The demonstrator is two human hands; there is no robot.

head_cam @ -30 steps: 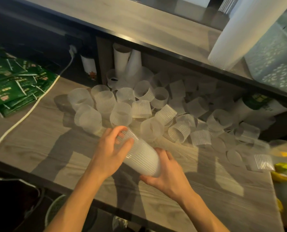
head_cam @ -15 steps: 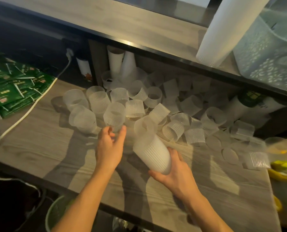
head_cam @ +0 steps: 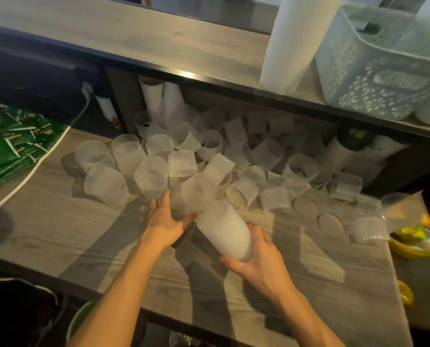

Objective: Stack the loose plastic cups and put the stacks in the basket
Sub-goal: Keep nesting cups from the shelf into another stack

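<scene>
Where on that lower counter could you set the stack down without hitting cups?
Bare wood lies between the white cable and the left hand, and along the near edge below the right hand. Loose cups crowd the back.

Grey wood-grain counter [head_cam: 58, 234] carrying loose ribbed plastic cups [head_cam: 151, 176], upright and tipped; green packets [head_cam: 6, 151] and white cable [head_cam: 33, 171] lying at left. Upper shelf [head_cam: 159, 38] bearing white perforated basket [head_cam: 384, 78] beside tall cup stack [head_cam: 291, 46].

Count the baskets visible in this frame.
1. The pale perforated basket stands on the upper shelf at right, beside a tall white cup stack. Others may lie outside the frame.
</scene>
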